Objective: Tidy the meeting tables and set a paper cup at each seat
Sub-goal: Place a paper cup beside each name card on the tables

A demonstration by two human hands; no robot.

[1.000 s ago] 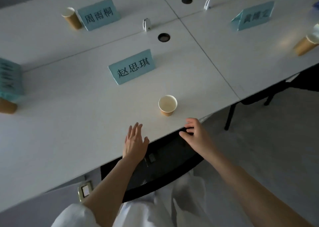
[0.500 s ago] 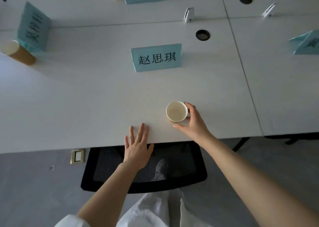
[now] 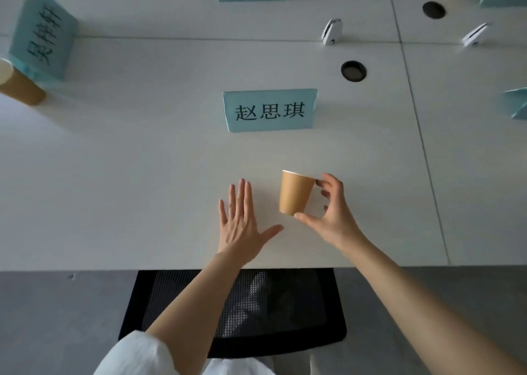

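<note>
The right hand (image 3: 332,215) is pinching a brown paper cup (image 3: 295,193) between thumb and fingertips, the thumb lying under the cup's base and the fingers curling at its upper side near the rim. The cup is tilting, its mouth leaning away from the person, and it is sitting just above or at the white surface (image 3: 142,175) near the front edge; whether its base is touching cannot be told. The left hand (image 3: 242,223) is lying flat, palm down, fingers straight and thumb spread toward the cup, holding nothing, just beside the cup on its left. Beyond the cup, a blue name card (image 3: 269,110) with black characters is standing upright, facing the person. A black round cable port (image 3: 353,71) is sitting farther back and to the right, with a small white clip-like object (image 3: 331,31) behind it. At the left edge, another brown cup (image 3: 20,85) is standing next to a second blue name card (image 3: 42,31), well apart from the hands. Below the surface's front edge, a black mesh chair back (image 3: 233,312) is showing, and a white sleeve (image 3: 134,354) is covering the left upper arm.
</note>
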